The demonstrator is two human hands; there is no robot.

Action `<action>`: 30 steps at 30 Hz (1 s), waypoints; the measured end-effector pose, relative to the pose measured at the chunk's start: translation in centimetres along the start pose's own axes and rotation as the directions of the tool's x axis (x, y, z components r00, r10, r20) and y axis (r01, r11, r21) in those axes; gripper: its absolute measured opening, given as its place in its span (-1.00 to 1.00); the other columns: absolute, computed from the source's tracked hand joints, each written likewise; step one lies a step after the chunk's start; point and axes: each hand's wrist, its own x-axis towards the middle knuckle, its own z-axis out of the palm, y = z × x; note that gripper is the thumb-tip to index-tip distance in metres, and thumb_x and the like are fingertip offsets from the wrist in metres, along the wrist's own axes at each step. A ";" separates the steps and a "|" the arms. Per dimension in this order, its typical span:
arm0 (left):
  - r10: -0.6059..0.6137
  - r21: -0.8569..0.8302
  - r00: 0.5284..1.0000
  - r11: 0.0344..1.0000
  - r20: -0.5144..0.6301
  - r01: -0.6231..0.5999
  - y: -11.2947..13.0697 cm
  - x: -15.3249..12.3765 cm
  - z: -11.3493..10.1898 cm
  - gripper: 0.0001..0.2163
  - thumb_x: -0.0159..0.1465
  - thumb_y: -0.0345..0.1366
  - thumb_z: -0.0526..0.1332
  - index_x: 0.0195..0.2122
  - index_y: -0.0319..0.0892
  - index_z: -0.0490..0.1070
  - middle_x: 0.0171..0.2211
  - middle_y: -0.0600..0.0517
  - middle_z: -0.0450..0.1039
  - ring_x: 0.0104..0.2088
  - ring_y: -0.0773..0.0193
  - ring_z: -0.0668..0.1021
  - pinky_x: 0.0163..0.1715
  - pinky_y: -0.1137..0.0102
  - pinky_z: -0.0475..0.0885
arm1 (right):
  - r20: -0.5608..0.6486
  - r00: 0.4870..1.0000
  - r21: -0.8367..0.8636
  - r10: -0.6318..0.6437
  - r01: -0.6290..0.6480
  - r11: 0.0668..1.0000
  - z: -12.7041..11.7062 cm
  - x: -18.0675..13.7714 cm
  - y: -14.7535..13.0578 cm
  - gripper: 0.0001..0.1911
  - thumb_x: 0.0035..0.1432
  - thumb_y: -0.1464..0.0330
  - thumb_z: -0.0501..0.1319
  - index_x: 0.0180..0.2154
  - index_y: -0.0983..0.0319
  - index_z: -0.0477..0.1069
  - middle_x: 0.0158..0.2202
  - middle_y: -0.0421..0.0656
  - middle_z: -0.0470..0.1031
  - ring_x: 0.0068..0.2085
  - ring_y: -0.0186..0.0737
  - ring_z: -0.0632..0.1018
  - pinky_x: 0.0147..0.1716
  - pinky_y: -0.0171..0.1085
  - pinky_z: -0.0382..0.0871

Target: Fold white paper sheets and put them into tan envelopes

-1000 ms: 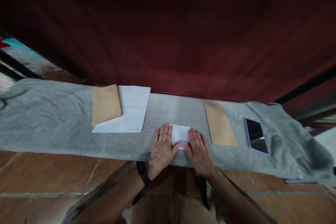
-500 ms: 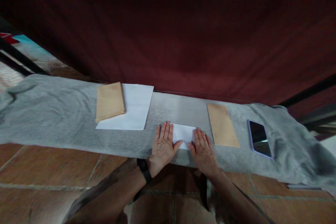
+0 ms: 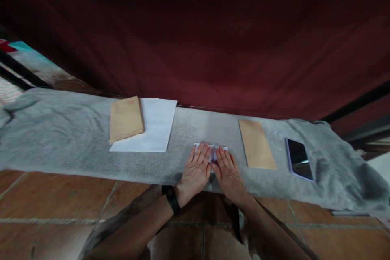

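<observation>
A small folded white paper (image 3: pixel 213 154) lies on the grey cloth, mostly covered by my hands. My left hand (image 3: pixel 196 169) presses flat on its left part, fingers stretched out and pointing away from me. On the right part rests my right hand (image 3: pixel 228 172), also flat with straight fingers. The two thumbs nearly meet near the paper's close edge. Only the far edge and a narrow strip between the hands show. Right of my hands is a single brown envelope (image 3: pixel 257 144).
Grey cloth (image 3: pixel 73 130) covers the long, narrow surface. At the left, a stack of brown envelopes (image 3: pixel 126 118) overlaps white sheets (image 3: pixel 158 126). A phone (image 3: pixel 299 159) lies at the right. Behind hangs a dark red curtain (image 3: pixel 207 48); tiled floor (image 3: pixel 61 195) lies below.
Both hands have moved inward over the white paper, from its side edges toward its middle. More of the paper is now covered. The view has shifted slightly.
</observation>
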 end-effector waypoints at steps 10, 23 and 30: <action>0.011 -0.022 0.998 1.000 0.066 -0.009 -0.5 0.6 0.6 -0.48 0.43 -0.29 -0.08 0.42 -0.20 0.02 0.44 -0.06 0.03 0.44 0.12 0.07 0.41 0.01 -0.03 | 0.022 1.000 -0.033 -0.002 0.002 0.999 0.6 0.8 0.1 -0.43 0.46 0.33 -0.06 0.41 0.33 0.00 0.40 0.06 0.14 0.42 -0.01 0.12 0.32 0.13 0.11; -0.040 0.014 0.999 0.999 0.015 0.040 -1.3 0.2 0.6 -0.42 0.46 -0.04 -0.07 0.43 -0.21 0.00 0.42 -0.16 0.08 0.42 0.04 0.14 0.38 0.01 0.04 | -0.002 1.000 -0.071 0.030 -0.030 0.997 0.4 0.3 1.1 -0.35 0.47 0.19 -0.07 0.44 0.33 -0.11 0.39 0.06 0.17 0.40 0.00 0.18 0.34 0.06 0.07; -0.063 0.014 0.997 0.998 0.047 0.062 -1.5 0.3 0.7 -0.40 0.45 0.03 -0.07 0.40 -0.23 0.09 0.42 -0.19 0.07 0.41 -0.01 0.15 0.36 -0.03 0.07 | 0.005 0.999 -0.091 0.040 -0.040 0.995 0.1 -0.1 1.8 -0.35 0.47 0.17 -0.06 0.44 0.33 -0.09 0.39 0.07 0.17 0.37 0.01 0.23 0.33 0.06 0.08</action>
